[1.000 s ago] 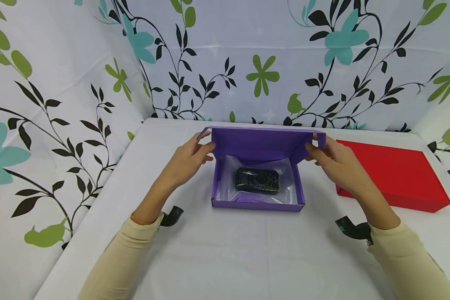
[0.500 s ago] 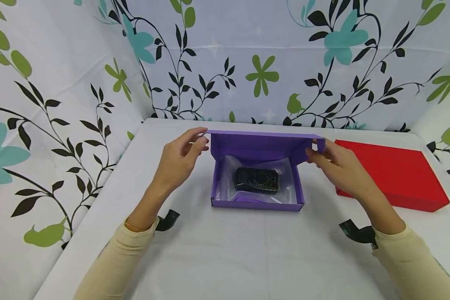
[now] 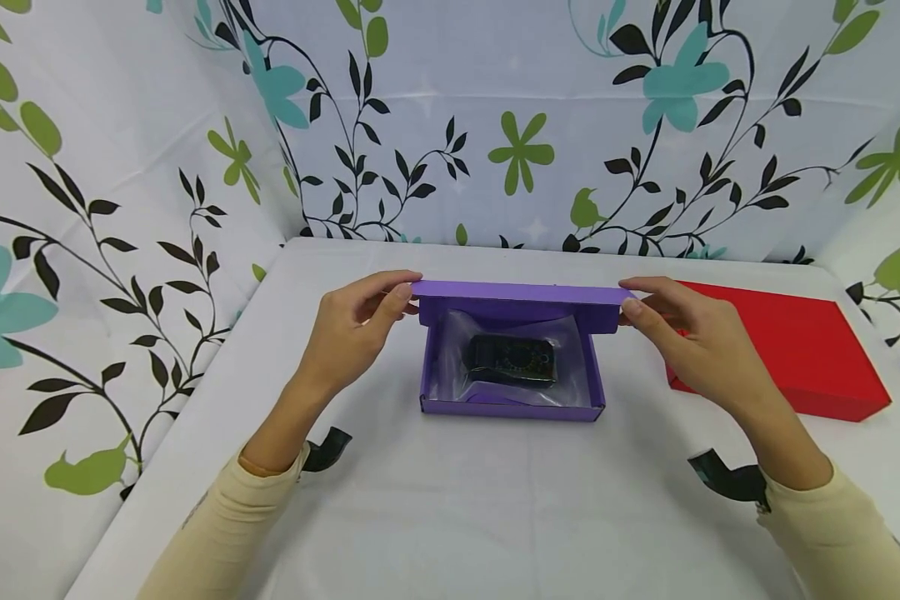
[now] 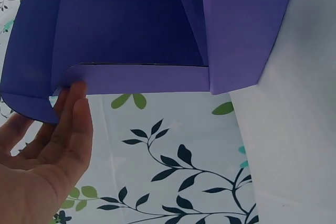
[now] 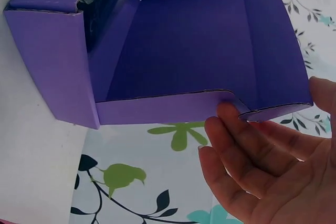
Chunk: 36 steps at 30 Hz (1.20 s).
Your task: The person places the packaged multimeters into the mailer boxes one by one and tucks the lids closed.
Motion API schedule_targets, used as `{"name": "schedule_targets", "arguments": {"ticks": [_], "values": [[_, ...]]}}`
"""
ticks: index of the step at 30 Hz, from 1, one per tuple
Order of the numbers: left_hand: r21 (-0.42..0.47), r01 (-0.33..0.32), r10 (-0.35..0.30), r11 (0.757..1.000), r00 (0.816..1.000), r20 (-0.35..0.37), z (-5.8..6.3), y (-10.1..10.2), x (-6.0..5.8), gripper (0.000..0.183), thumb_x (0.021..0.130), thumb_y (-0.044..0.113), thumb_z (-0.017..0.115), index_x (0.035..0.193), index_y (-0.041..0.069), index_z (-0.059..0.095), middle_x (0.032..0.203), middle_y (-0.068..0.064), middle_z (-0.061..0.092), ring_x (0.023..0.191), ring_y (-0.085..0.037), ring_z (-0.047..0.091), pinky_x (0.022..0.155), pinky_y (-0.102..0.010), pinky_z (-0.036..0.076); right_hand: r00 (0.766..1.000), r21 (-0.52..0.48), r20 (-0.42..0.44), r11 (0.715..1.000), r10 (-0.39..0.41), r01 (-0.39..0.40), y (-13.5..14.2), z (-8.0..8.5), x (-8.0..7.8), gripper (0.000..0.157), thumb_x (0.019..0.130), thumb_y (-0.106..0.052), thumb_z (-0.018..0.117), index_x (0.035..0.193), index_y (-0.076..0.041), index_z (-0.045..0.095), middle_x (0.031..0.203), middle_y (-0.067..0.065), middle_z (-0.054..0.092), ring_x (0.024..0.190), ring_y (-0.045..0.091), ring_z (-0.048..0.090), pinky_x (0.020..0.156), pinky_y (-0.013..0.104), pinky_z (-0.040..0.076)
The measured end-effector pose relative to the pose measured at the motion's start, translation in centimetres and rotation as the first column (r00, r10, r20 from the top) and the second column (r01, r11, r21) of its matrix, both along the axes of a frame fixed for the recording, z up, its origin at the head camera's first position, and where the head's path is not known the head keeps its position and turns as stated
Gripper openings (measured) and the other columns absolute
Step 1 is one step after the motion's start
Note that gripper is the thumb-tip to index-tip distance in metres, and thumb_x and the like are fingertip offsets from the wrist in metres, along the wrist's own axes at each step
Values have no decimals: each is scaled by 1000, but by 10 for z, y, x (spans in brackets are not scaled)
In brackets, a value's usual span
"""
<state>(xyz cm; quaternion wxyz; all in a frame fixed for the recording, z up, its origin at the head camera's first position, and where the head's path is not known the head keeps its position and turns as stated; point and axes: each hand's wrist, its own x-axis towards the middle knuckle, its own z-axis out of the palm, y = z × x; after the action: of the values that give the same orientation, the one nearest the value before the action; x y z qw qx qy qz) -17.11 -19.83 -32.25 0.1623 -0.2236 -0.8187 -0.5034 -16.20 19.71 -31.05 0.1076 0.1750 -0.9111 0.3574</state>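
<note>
A purple cardboard box [image 3: 513, 411] sits on the table with its hinged lid [image 3: 521, 293] partly raised and tilted forward. Inside lies a dark device [image 3: 512, 360] with rounded corners, on clear plastic wrap [image 3: 567, 379]. My left hand [image 3: 348, 333] holds the lid's front left corner between thumb and fingers. At the opposite corner, my right hand [image 3: 701, 342] pinches the lid. The right wrist view shows the thumb by the front flap [image 5: 278, 40] and fingertips under the side flap [image 5: 163, 109]. The left wrist view shows fingers against the other side flap [image 4: 142, 78].
A red box [image 3: 787, 350] lies to the right, partly behind my right hand. White cloth covers the table [image 3: 525, 500]. Behind it hangs a floral-patterned curtain [image 3: 420, 100]. Black straps [image 3: 326, 450] stick out at both wrists.
The lid has swung forward and down, covering more of the box's back part. My left hand shifted outward, then returned to the lid's corner. The right hand moved down with it.
</note>
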Motion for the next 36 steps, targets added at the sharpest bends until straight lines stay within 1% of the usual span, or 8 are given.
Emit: {"name": "schedule_targets", "arguments": {"ticks": [8,15,20,23,27,29,31,36], "values": [[-74,-5,3,997,1000,-27,-2,-1,9,34,105,27,64,134,10,70,113,-2,75,100,-17,72,91,-42,56,1000,15,-9,1000,20,-20,0,-1,6,43,107,-30,61,146,-13,60,114,15,75,101,41,71,83,66,52],[-80,-22,20,997,1000,-17,-3,0,13,35,105,29,64,131,6,71,113,-3,75,100,-18,73,88,-44,56,999,-12,0,999,45,-45,1,-2,11,40,108,-24,58,145,-9,60,115,13,75,109,42,68,89,70,48],[-83,-47,47,995,999,2,-5,-1,16,34,105,31,65,128,7,72,110,-4,76,99,-20,73,86,-45,56,999,-20,15,999,47,-47,2,-3,15,40,109,-23,56,144,-6,61,115,13,75,110,42,68,89,67,49],[-89,-56,57,994,998,10,-5,0,19,34,105,33,65,126,8,72,108,-2,76,99,-20,73,86,-45,56,999,-14,13,999,46,-46,2,-4,16,39,109,-24,56,143,-6,62,114,11,75,106,38,69,85,55,53],[-105,-67,69,992,998,11,-5,1,22,35,104,35,65,126,8,73,109,1,76,100,-20,73,86,-45,56,999,-17,9,998,53,-53,3,-6,18,37,109,-23,57,141,-7,64,110,9,76,77,28,67,61,33,51],[-108,-70,71,992,997,12,-5,1,24,35,104,35,65,126,8,73,109,1,76,100,-20,73,86,-46,56,998,-20,7,998,57,-57,3,-7,18,37,108,-22,58,141,-7,64,110,10,75,68,26,61,50,30,47],[-110,-73,75,991,997,12,-6,1,25,36,104,34,65,126,7,73,109,1,76,99,-20,73,85,-46,56,998,-21,5,998,60,-60,4,-8,19,36,108,-22,58,141,-7,64,110,11,75,68,25,60,49,29,47],[-116,-80,78,990,997,-16,-7,1,27,34,104,33,66,124,7,74,112,0,75,101,-17,71,87,-43,56,997,-7,-10,997,72,-73,4,-9,22,33,108,-21,57,137,-9,66,109,8,76,86,26,63,54,30,50]]}}
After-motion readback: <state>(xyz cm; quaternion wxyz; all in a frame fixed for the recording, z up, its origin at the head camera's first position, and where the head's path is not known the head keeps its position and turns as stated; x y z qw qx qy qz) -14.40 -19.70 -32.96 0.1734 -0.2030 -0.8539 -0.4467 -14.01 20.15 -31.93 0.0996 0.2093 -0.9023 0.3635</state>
